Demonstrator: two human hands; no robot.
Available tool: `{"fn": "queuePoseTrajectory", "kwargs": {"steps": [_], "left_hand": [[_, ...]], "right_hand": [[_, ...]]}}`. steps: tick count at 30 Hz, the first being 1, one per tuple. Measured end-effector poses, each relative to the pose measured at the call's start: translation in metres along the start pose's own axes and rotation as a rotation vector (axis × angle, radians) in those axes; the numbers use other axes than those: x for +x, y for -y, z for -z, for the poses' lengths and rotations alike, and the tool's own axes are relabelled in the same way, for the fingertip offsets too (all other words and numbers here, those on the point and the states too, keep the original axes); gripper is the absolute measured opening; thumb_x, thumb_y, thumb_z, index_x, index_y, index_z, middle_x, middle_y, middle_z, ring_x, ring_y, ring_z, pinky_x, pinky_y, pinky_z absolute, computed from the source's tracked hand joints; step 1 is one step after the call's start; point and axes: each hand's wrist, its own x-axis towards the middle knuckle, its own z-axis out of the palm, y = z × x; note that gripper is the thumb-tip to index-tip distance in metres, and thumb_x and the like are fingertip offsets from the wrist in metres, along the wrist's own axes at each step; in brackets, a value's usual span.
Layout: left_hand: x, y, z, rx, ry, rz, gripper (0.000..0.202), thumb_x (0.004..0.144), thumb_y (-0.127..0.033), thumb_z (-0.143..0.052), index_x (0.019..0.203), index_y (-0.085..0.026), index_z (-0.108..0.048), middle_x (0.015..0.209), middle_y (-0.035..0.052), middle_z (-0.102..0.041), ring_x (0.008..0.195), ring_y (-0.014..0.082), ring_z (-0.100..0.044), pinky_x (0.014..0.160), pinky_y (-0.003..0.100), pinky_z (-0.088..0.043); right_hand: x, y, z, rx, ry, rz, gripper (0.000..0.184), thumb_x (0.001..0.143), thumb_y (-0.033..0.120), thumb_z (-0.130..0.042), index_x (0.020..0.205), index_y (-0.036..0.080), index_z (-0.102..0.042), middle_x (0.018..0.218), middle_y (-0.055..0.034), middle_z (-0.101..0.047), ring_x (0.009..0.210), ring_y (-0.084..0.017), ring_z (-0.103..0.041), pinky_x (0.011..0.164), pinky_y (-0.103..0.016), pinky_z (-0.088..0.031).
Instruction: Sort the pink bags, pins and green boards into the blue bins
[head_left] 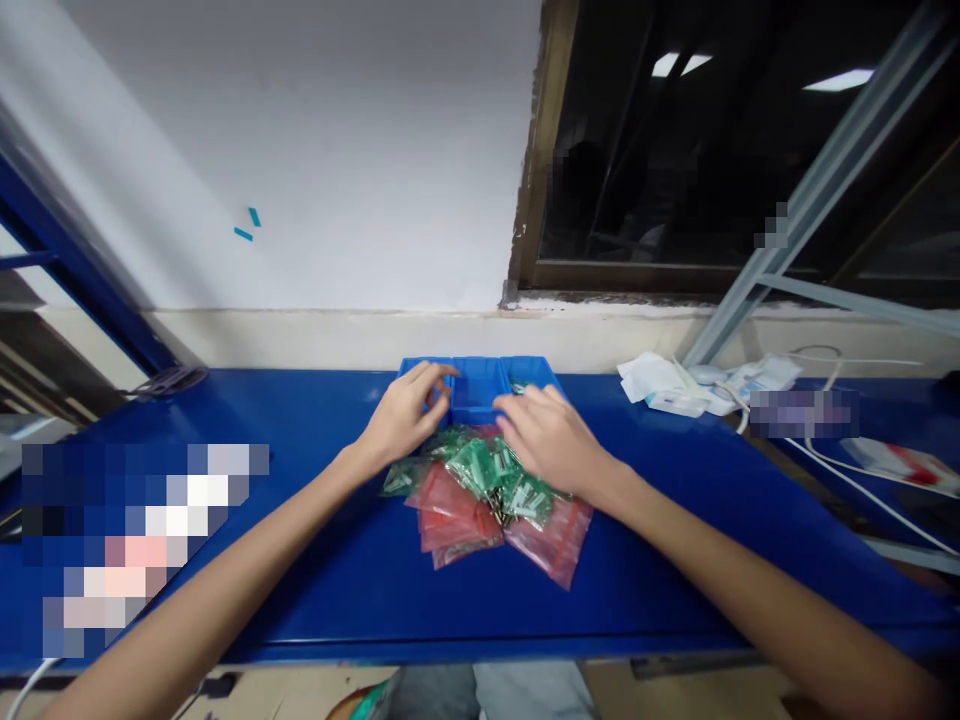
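A row of blue plastic bins (480, 408) stands at the back of the blue table, close to the wall. My left hand (409, 412) is over the left bin, its fingers loosely bent and apart, with nothing visible in them. At the right bin, my right hand (551, 435) has its fingers curled together; whatever they may hold is hidden. Small metallic pieces (517, 387) show inside that bin. In front of the bins lies a pile of green-tinted clear bags (480, 465) with small parts in them, over red plastic bags (454, 510).
White crumpled packaging (660, 385) and cables (840, 465) lie on the right side of the blue table (337, 570). A coiled dark cable (176, 382) rests at the back left. Metal frame posts (750, 270) rise at both sides, and a wall stands behind.
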Motion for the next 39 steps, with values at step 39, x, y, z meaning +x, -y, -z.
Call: {"fn": "queuePoseTrajectory", "kwargs": {"steps": [39], "left_hand": [[-0.028, -0.006, -0.015, 0.113, 0.297, -0.085, 0.027, 0.099, -0.018, -0.041, 0.118, -0.018, -0.060, 0.095, 0.0078, -0.064, 0.085, 0.0198, -0.062, 0.074, 0.033, -0.052]], "right_hand": [[-0.024, 0.032, 0.013, 0.392, 0.146, 0.199, 0.014, 0.093, 0.030, -0.059, 0.092, 0.018, -0.067, 0.098, -0.0102, -0.056, 0.096, -0.024, -0.048, 0.087, -0.042, -0.046]]}}
